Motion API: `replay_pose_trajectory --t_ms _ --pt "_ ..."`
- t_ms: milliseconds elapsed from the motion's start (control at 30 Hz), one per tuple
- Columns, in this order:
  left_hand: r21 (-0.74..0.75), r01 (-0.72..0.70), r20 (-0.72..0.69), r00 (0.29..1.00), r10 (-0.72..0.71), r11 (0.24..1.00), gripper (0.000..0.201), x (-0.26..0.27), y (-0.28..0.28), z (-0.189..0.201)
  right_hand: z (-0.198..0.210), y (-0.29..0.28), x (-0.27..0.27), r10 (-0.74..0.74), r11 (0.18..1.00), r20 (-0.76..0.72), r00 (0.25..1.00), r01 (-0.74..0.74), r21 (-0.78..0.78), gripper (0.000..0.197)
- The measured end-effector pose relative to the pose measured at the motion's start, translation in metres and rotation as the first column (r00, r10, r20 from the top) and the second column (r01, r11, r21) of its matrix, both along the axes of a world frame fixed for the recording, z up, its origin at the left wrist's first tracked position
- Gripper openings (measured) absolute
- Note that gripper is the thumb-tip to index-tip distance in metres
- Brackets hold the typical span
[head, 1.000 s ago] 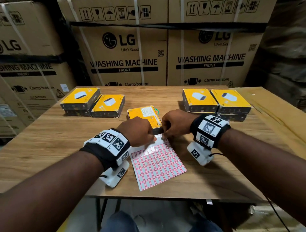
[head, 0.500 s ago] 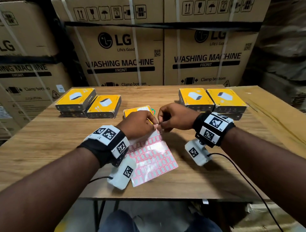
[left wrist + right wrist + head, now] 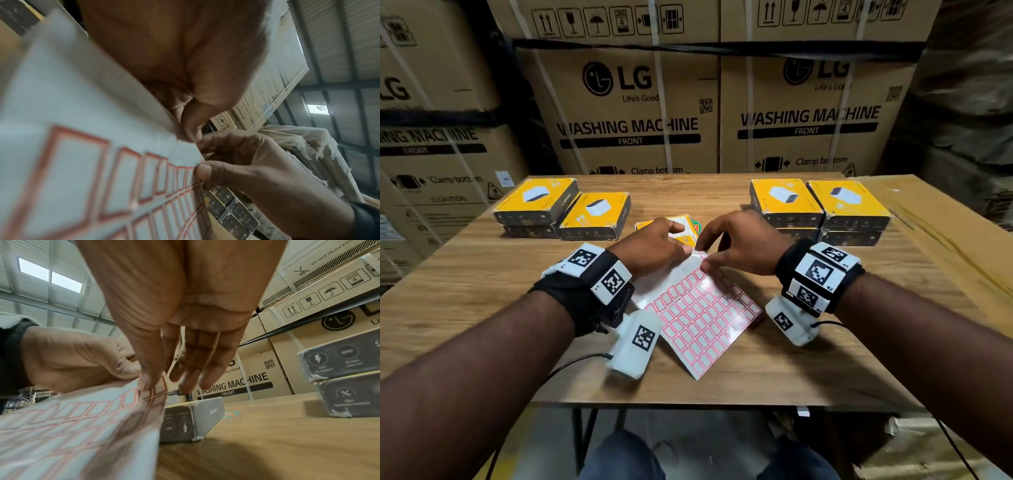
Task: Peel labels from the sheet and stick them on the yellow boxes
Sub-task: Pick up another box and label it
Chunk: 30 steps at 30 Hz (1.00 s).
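Both hands meet at the far corner of the label sheet (image 3: 698, 315), which is lifted at that end while its near part lies toward the counter (image 3: 825, 359). The left hand (image 3: 654, 248) has its fingers curled and pinches the sheet's top edge between thumb and fingers, as the left wrist view shows. The right hand (image 3: 739, 246) pinches the same corner, thumb (image 3: 202, 173) on the red-bordered labels and forefinger behind; its other fingers (image 3: 205, 369) hang loosely extended. Just beyond the hands lies a single yellow box (image 3: 685, 226) flat on the counter, mostly hidden by them. Further back, yellow boxes on the left (image 3: 565, 209) and yellow boxes on the right (image 3: 822, 205) sit in low stacks. Large washing machine cartons (image 3: 633, 113) stand behind the counter
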<state>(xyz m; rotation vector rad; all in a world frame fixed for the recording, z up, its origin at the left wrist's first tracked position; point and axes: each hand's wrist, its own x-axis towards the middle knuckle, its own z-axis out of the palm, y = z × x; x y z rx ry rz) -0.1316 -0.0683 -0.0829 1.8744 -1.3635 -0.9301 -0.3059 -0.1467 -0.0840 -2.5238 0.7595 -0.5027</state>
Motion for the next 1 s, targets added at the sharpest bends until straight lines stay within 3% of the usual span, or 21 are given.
replay_pose_trajectory --t_ms 167,367,533,1000 --pt "-0.004 0.018 -0.059 0.998 -0.018 1.000 0.038 -0.008 0.005 0.003 0.000 0.001 -0.001 -0.052 0.995 -0.038 0.998 0.048 -0.085 0.018" --pt "-0.025 0.045 0.116 0.992 -0.042 0.999 0.034 -0.016 0.002 0.005 -0.006 0.000 -0.001 0.019 0.997 -0.042 0.999 -0.022 -0.070 0.016" --pt "-0.066 0.014 0.091 0.996 -0.008 0.998 0.036 -0.019 -0.002 0.007 -0.008 -0.007 0.000 0.005 0.993 0.004 1.000 -0.004 -0.120 0.018" --pt "-0.073 0.064 0.145 0.988 -0.053 0.995 0.034 -0.017 -0.009 -0.003 -0.007 -0.011 0.002 -0.016 0.994 -0.075 0.997 0.007 -0.111 0.013"
